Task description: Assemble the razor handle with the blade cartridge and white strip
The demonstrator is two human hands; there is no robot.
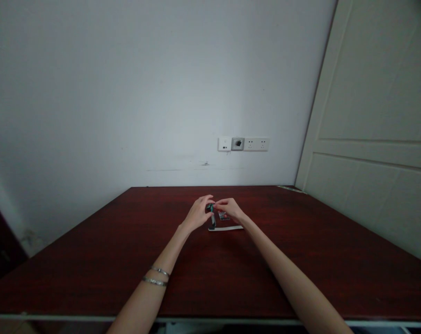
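Over the middle of the table, my left hand (197, 212) curls its thumb and fingers around a small dark object with a green part (210, 207); its kind is too small to make out. From the other side, my right hand (231, 209) pinches at the same object with thumb and forefinger. Just below it is a short grey-and-black strip (213, 220), and I cannot tell whether the two are joined. A long thin white strip (227, 228) lies crosswise nearer me, its right end by my right wrist. Partly behind my right fingers is a small flat clear-looking piece (223, 216).
The dark red wooden table (102, 260) reaches back to a white wall with a row of sockets (255, 144). A pale panelled door (373, 130) stands along the right side. A thin pale strip (291, 189) lies at the table's back right corner.
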